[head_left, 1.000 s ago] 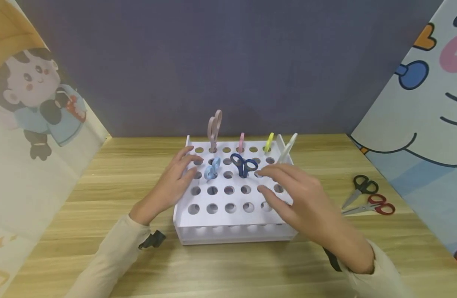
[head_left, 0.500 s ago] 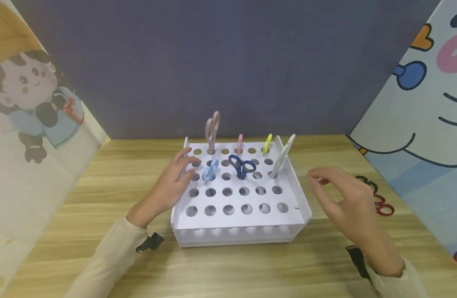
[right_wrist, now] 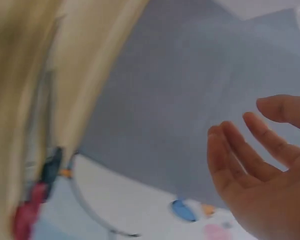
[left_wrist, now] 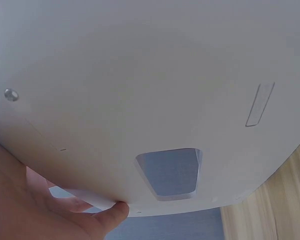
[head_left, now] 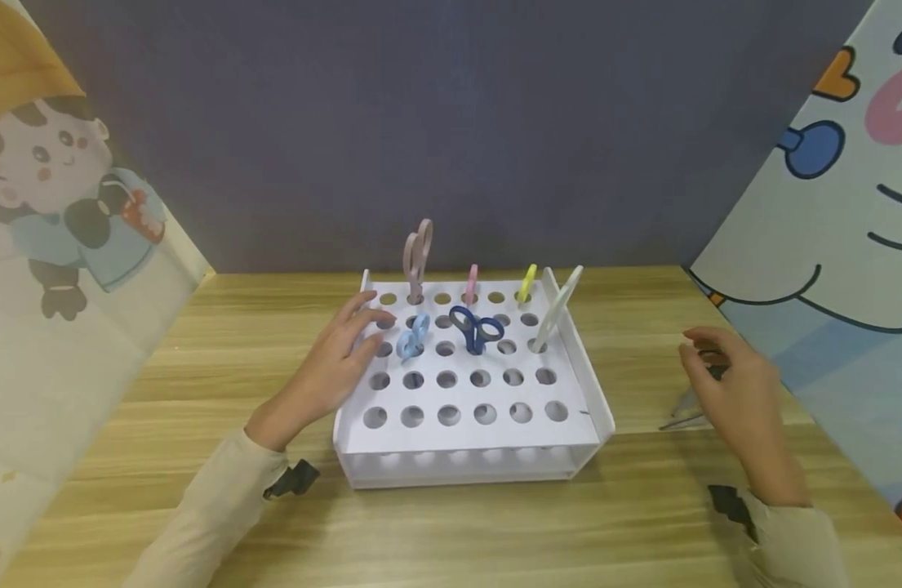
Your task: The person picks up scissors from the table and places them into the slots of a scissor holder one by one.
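Note:
A white rack (head_left: 465,433) with rows of round holes stands on the wooden table. My left hand (head_left: 333,359) rests over its left side, fingers spread and a fingertip at the side panel's edge (left_wrist: 102,195). Out to the right, my right hand (head_left: 744,400) hovers with loosely bent fingers and nothing between them. It partly covers two pairs of scissors lying on the table; their blades (head_left: 687,402) show at its left. The right wrist view shows the black handle (right_wrist: 51,170) and red handle (right_wrist: 29,212), blurred.
Upright in the rack stand mauve scissors (head_left: 417,253), light blue scissors (head_left: 414,336), navy scissors (head_left: 476,331), and pink (head_left: 472,284), yellow (head_left: 527,283) and white (head_left: 557,310) handles. A dark panel (head_left: 451,139) closes off the back, with cartoon-printed panels at both sides.
My right hand has moved from above the rack's right side, by the white handle, rightward to over the two scissors on the table. My left hand has kept its place on the rack.

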A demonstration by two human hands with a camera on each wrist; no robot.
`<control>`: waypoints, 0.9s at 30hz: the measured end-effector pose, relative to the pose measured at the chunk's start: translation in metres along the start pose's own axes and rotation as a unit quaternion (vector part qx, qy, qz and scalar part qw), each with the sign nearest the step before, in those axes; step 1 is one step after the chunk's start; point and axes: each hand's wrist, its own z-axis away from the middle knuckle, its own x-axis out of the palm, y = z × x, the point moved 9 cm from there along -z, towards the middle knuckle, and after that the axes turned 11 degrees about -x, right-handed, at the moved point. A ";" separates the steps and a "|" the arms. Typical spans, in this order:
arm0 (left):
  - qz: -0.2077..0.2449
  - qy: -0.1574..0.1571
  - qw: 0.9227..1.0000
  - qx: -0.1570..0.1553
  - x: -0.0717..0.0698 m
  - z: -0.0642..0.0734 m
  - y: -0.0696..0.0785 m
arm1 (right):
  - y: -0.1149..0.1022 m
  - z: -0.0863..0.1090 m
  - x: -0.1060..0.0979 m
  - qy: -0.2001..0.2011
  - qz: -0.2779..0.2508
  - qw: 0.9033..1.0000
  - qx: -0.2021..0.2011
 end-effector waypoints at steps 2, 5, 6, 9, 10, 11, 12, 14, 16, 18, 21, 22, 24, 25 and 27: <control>-0.001 0.000 1.000 0.001 0.000 0.000 0.000 | 0.020 0.007 0.002 -0.018 0.006 0.999 0.034; -0.004 -0.001 1.000 -0.001 0.000 0.001 -0.001 | 0.040 0.017 0.005 -0.049 0.028 0.996 0.064; -0.005 -0.001 1.000 -0.002 0.000 0.001 -0.001 | 0.046 0.019 0.006 -0.060 0.036 0.995 0.068; -0.005 -0.002 1.000 -0.001 0.000 0.000 0.000 | 0.056 0.024 0.007 -0.075 0.062 0.993 0.061; -0.006 -0.002 1.000 0.000 0.001 0.000 0.000 | 0.060 0.026 0.007 -0.078 0.073 0.993 0.058; -0.007 -0.002 1.000 0.001 0.001 0.000 0.000 | 0.064 0.028 0.006 -0.080 0.085 0.992 0.051; -0.007 -0.002 1.000 0.001 0.001 0.000 0.000 | 0.069 0.030 0.006 -0.090 0.100 0.989 0.053; -0.008 -0.003 1.000 0.002 0.001 0.000 0.001 | 0.081 0.037 0.005 -0.117 0.120 0.983 0.071; -0.008 -0.005 1.000 0.002 0.001 0.000 0.002 | 0.095 0.046 0.005 -0.162 0.133 0.972 0.103; -0.006 -0.006 1.000 0.001 0.001 0.000 0.003 | 0.110 0.057 0.007 -0.228 0.133 0.953 0.148; -0.003 -0.005 1.000 0.001 0.000 0.001 0.003 | 0.122 0.068 0.014 -0.315 0.116 0.926 0.174; -0.003 -0.005 1.000 0.002 0.000 0.001 0.003 | 0.124 0.071 0.017 -0.338 0.111 0.918 0.176; -0.003 -0.004 1.000 0.002 -0.001 0.001 0.003 | 0.125 0.073 0.021 -0.367 0.096 0.909 0.172; -0.003 -0.003 1.000 0.002 -0.001 0.001 0.002 | 0.125 0.073 0.023 -0.372 0.091 0.909 0.166; -0.004 -0.004 1.000 0.003 -0.002 0.001 0.003 | 0.124 0.072 0.024 -0.374 0.085 0.909 0.161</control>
